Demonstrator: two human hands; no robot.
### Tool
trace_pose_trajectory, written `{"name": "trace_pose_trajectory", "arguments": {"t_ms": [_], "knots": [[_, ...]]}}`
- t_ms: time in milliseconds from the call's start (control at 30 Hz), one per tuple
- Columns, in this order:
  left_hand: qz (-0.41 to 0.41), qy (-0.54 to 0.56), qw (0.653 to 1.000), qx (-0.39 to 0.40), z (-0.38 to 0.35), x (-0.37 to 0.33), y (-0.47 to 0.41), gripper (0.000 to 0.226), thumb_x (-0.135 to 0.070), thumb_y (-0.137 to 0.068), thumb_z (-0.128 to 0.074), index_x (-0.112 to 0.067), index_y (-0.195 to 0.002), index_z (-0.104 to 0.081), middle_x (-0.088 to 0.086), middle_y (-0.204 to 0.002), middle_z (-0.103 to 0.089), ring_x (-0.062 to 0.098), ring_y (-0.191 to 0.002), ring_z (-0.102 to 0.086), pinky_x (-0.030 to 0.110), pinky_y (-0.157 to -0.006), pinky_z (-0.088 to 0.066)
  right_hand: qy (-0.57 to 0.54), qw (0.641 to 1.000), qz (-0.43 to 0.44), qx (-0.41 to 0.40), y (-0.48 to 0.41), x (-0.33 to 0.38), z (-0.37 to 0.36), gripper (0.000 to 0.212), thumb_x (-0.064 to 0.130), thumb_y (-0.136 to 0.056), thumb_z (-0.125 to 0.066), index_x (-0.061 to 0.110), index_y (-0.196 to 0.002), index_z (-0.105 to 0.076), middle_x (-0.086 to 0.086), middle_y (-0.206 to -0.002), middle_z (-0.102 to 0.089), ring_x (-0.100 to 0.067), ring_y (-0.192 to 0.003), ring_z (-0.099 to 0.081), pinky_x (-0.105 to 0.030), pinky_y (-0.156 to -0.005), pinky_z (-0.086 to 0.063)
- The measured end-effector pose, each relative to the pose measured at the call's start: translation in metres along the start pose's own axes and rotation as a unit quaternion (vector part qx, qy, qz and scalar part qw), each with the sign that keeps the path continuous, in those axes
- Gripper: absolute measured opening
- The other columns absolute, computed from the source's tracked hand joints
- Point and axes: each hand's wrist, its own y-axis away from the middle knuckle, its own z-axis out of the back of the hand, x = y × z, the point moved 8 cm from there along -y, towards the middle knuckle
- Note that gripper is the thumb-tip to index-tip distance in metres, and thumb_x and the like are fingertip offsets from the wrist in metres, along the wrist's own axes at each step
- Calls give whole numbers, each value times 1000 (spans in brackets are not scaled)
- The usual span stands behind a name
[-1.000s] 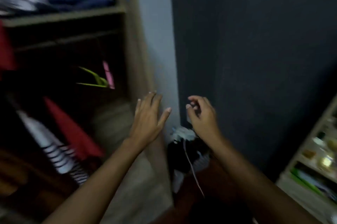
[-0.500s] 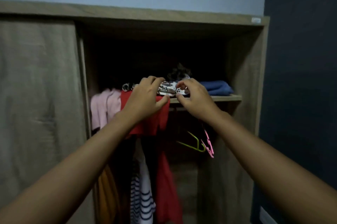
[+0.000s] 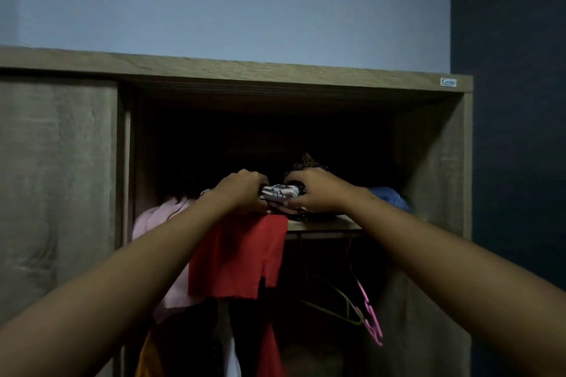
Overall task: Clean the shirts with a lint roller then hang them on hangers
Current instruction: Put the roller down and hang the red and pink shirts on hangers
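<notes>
Both hands moved onto the shelf (image 3: 324,225) front edge: left hand (image 3: 242,192) and right hand (image 3: 315,191) pinch the patterned folded shirt (image 3: 278,192), probably to pull it out.

black-and-white patterned garment (image 3: 279,191), red cloth (image 3: 242,257), pale pink garment (image 3: 159,217), blue folded fabric (image 3: 387,196), green hanger (image 3: 337,307), pink hanger (image 3: 369,315)

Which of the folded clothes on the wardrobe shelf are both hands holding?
The black-and-white patterned garment, between the left hand and right hand. The blue folded garment lies untouched to the right, and the dark one sits behind.
</notes>
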Motion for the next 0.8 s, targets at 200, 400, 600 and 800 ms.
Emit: {"name": "trace_pose_trajectory", "arguments": {"t_ms": [200,400,600,800], "knots": [[38,3,999,-21,9,10,-19,31,-38,-86,-64,-19,-111,-66,14,-114,-68,34,-103,-65,40,-83,-54,72,996,-26,54,-24,-9,-18,83,61,-64,-79,32,-135,-47,-5,-137,-55,-30,-127,-50,-45,-102,-47],[92,51,993,49,0,26,-25,38,-45,-74,-76,-24,-105,-71,4,-106,-73,22,-95,-69,31,-82,-57,77,995,-38,55,-51,-19,-30,55,62,-69,-74,23,-107,-69,-2,-105,-73,-23,-90,-68,-29,-71,-54],[132,-18,990,46,4,19,-36,37,-29,-86,-71,-8,-116,-66,14,-119,-68,29,-107,-66,32,-80,-51,-4,998,-58,-36,-59,-36,-15,38,43,-88,-65,19,-117,-63,-9,-115,-69,-26,-98,-66,-32,-76,-53],[120,-3,993,-12,19,-22,-73,46,-16,-99,-55,2,-141,-44,24,-143,-49,37,-130,-50,40,-104,-42,-30,987,-118,-104,-40,-76,15,45,38,-96,-54,17,-136,-50,-13,-132,-57,-31,-112,-59,-37,-88,-49]]}}
